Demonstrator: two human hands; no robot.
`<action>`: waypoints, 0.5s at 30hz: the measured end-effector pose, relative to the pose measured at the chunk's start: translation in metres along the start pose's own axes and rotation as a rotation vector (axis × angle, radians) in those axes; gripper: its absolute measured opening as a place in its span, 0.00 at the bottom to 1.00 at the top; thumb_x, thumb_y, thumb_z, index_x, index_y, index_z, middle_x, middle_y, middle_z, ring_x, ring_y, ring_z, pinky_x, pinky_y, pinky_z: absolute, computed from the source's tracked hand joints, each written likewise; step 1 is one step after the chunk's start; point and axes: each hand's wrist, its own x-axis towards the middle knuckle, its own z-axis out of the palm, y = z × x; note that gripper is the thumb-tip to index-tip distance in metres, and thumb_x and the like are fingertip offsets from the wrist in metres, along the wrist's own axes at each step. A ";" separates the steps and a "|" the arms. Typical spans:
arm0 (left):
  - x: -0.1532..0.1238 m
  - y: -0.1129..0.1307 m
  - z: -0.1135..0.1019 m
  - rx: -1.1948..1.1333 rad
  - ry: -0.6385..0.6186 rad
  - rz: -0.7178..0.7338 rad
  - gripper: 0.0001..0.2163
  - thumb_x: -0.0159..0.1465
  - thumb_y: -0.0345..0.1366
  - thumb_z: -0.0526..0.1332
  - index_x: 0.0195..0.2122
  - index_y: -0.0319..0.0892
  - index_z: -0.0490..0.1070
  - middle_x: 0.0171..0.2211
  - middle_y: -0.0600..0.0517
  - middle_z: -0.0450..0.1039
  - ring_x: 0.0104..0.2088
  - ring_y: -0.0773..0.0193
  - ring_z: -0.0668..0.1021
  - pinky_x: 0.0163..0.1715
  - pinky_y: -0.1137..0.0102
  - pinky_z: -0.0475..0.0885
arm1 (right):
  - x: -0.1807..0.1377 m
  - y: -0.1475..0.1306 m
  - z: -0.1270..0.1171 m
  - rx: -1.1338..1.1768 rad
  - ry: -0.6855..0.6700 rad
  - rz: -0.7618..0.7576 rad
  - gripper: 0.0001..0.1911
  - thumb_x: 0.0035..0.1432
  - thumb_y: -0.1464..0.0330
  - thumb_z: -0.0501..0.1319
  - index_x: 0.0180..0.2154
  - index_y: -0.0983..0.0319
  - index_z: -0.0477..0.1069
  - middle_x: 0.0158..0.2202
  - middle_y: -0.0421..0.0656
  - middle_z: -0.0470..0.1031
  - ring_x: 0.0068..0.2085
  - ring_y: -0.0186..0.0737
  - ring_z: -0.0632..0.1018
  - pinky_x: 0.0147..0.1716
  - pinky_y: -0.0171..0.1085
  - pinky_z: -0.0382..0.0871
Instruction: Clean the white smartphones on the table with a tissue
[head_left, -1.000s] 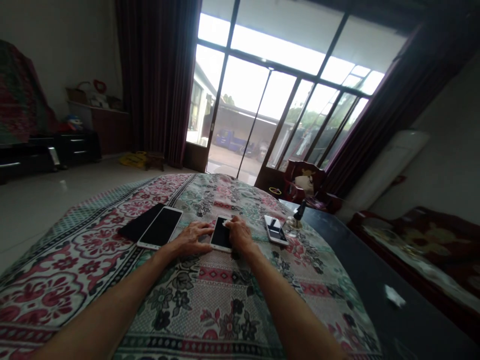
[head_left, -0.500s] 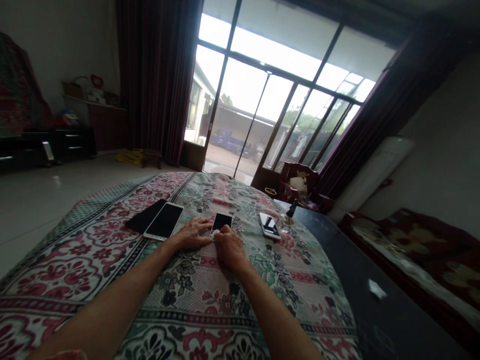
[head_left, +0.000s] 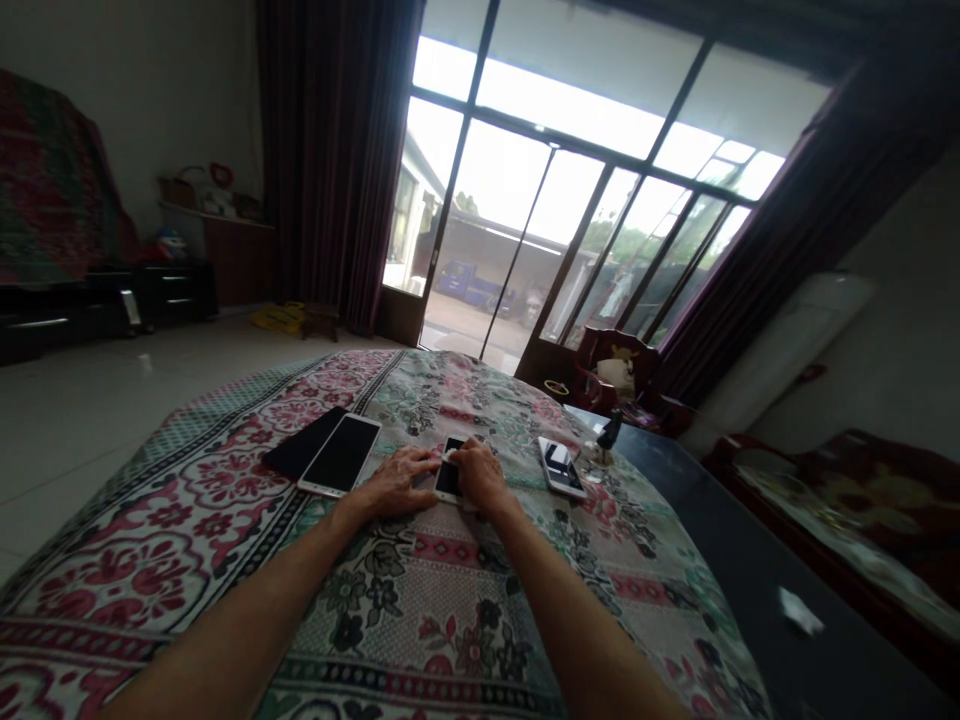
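A white-framed smartphone (head_left: 448,483) with a dark screen lies face up on the patterned tablecloth, between my hands. My left hand (head_left: 401,480) rests at its left edge, thumb and fingers stretched out and apart. Over the phone's upper part is my right hand (head_left: 481,475), fingers bunched and pressed on the screen. A small pale bit shows at those fingertips, too small to name. Left of my left hand lies a larger white-edged phone (head_left: 341,456), overlapping a dark flat thing (head_left: 300,447). To the right lies another white phone (head_left: 561,468), its screen reflecting light.
The floral tablecloth (head_left: 457,590) covers the rounded table. A small dark figure on a clear base (head_left: 609,432) stands near its right edge. Beyond are a dark tabletop (head_left: 720,560) with a crumpled white piece (head_left: 799,610), a wooden chair (head_left: 619,365) and glass doors (head_left: 517,240).
My right hand has moved from the phone's lower end up over its screen, uncovering the lower end. The left hand stays beside the phone. The whole view has shifted slightly.
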 end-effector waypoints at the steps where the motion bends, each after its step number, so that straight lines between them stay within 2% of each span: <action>1: 0.000 0.001 -0.001 -0.002 0.000 -0.002 0.26 0.56 0.47 0.63 0.56 0.46 0.69 0.60 0.47 0.64 0.60 0.50 0.64 0.61 0.59 0.57 | 0.006 0.002 0.000 -0.008 -0.005 0.001 0.15 0.61 0.71 0.53 0.41 0.55 0.77 0.44 0.45 0.72 0.43 0.41 0.71 0.38 0.34 0.60; 9: -0.002 0.008 -0.006 -0.011 -0.026 -0.041 0.26 0.56 0.46 0.63 0.56 0.46 0.69 0.61 0.45 0.62 0.61 0.48 0.63 0.61 0.56 0.56 | 0.046 0.011 0.007 -0.026 -0.008 0.006 0.15 0.59 0.73 0.53 0.39 0.57 0.77 0.45 0.46 0.70 0.44 0.42 0.70 0.38 0.35 0.60; 15: -0.002 0.011 -0.008 -0.024 -0.023 -0.058 0.25 0.56 0.45 0.63 0.55 0.46 0.70 0.62 0.48 0.62 0.61 0.50 0.63 0.62 0.59 0.56 | 0.050 0.010 0.010 -0.020 0.012 0.007 0.15 0.60 0.73 0.52 0.39 0.57 0.77 0.44 0.46 0.70 0.44 0.42 0.69 0.39 0.35 0.60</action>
